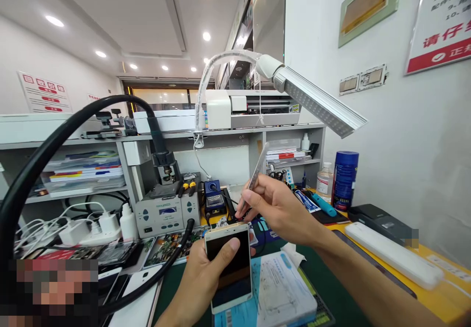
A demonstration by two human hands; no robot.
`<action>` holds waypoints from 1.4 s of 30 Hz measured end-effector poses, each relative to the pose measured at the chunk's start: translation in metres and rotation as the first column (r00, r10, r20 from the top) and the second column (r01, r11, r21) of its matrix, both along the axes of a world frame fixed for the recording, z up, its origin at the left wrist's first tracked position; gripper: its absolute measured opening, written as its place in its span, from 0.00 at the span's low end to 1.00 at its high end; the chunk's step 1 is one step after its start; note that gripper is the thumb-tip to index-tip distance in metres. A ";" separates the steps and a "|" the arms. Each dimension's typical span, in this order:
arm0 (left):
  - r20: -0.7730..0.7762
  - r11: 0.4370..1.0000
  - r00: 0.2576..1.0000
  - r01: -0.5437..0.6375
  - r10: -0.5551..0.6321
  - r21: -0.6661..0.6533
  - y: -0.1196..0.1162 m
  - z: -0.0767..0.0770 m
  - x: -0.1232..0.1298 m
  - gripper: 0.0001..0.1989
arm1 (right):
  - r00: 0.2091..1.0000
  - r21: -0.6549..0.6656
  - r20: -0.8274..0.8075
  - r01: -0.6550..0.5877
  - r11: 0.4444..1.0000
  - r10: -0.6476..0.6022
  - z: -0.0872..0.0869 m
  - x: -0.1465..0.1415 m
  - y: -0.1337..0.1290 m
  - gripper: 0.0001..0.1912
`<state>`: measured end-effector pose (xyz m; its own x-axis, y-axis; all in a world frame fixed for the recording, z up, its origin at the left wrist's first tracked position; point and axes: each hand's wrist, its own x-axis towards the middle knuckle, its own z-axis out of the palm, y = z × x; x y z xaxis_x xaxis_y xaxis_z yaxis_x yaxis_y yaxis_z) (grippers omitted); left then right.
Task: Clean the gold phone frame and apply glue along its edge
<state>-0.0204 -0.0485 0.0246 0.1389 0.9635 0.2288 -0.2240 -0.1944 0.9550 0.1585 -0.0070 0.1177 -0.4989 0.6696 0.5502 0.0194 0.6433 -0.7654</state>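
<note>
My left hand [200, 273] grips a white-framed smartphone [230, 288], its thumb lying across the dark screen. The phone stands tilted up over a blue and white box [283, 288]. Above the phone's top edge, my right hand [267, 202] pinches a slim flat grey tool [257, 170] that points upward. The tool's lower end sits among the fingers close to the phone's top edge; whether it touches the phone I cannot tell. Its exact kind is not clear. Box and phone are over a dark green mat [353, 283].
A black hose [91, 104] arcs across the left from a grey rework station [162, 214]. Circuit boards [165, 248] and phones lie left. A lamp [320, 99] hangs overhead. Right are a blue can [345, 180], a clear bottle [325, 180] and a white bar [393, 253].
</note>
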 end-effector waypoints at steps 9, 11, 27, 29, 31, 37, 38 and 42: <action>-0.036 1.000 0.999 -0.021 0.021 0.009 0.002 0.002 0.000 0.22 | 1.000 0.077 -0.004 0.018 0.997 -0.018 -0.011 -0.005 -0.004 0.08; -0.037 1.000 0.999 -0.012 0.012 0.013 0.001 0.004 0.001 0.21 | 1.000 0.078 0.000 0.017 0.997 -0.017 -0.012 -0.004 -0.004 0.08; -0.175 0.889 0.883 -0.393 0.436 0.236 -0.010 -0.002 0.011 0.21 | 0.897 0.427 -0.314 0.426 0.797 -0.311 -0.046 -0.006 -0.020 0.07; -0.186 0.865 0.857 -0.426 0.480 0.265 -0.012 -0.004 0.013 0.20 | 0.891 0.464 -0.333 0.441 0.768 -0.309 -0.054 -0.009 -0.022 0.09; -0.194 0.850 0.844 -0.436 0.501 0.295 -0.013 -0.006 0.014 0.20 | 0.903 0.480 -0.326 0.414 0.774 -0.281 -0.061 -0.012 -0.021 0.11; -0.166 0.827 0.831 -0.467 0.532 0.313 -0.012 -0.003 0.016 0.18 | 0.917 0.464 -0.307 0.378 0.801 -0.254 -0.067 -0.016 -0.017 0.12; -0.166 0.828 0.830 -0.469 0.532 0.308 -0.012 -0.003 0.016 0.18 | 0.916 0.457 -0.306 0.381 0.804 -0.260 -0.067 -0.016 -0.018 0.12; -0.155 0.838 0.843 -0.455 0.514 0.301 -0.012 -0.003 0.015 0.19 | 0.908 0.406 -0.322 0.388 0.827 -0.268 -0.070 -0.016 -0.019 0.11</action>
<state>-0.0051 -0.0608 0.0216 -0.2564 0.8366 0.4841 0.1718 -0.4534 0.8746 0.1425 -0.0260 0.0476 -0.1062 0.4160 0.9031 0.1466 0.9049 -0.3996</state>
